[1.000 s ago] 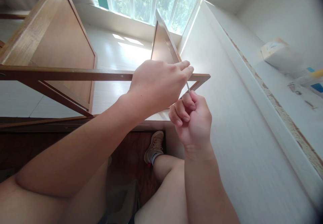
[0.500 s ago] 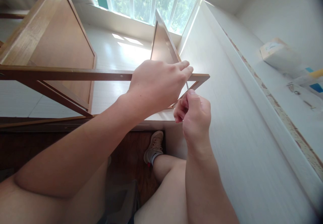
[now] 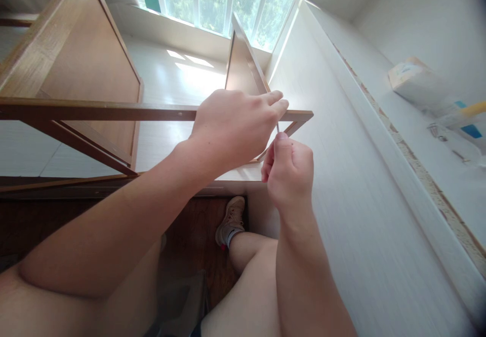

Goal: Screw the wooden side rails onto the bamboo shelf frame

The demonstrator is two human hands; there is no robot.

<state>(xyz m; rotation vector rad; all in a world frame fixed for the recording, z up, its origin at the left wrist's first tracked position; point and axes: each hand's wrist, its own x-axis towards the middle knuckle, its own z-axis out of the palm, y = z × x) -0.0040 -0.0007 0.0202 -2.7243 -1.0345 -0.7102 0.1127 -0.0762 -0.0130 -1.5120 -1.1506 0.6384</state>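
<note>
My left hand (image 3: pixel 233 126) curls over the top rail of a brown wooden frame (image 3: pixel 114 111), close to its right corner, fingers wrapped on the rail. Just below it, my right hand (image 3: pixel 290 172) is closed in a fist around a thin metal tool (image 3: pixel 278 126), likely a hex key, whose tip points up at the underside of the rail by my left fingertips. Most of the tool is hidden inside my fist.
A wooden side panel (image 3: pixel 76 58) stands at the left and another panel (image 3: pixel 243 66) leans near the window. A white wall and ledge run along the right, with a box (image 3: pixel 415 81) and small hardware bits (image 3: pixel 442 134) on the shelf. My shoe (image 3: pixel 231 220) rests on the dark floor.
My right hand has rolled over around the tool, knuckles turning up, and risen slightly toward the rail. My left hand has stayed on the rail.
</note>
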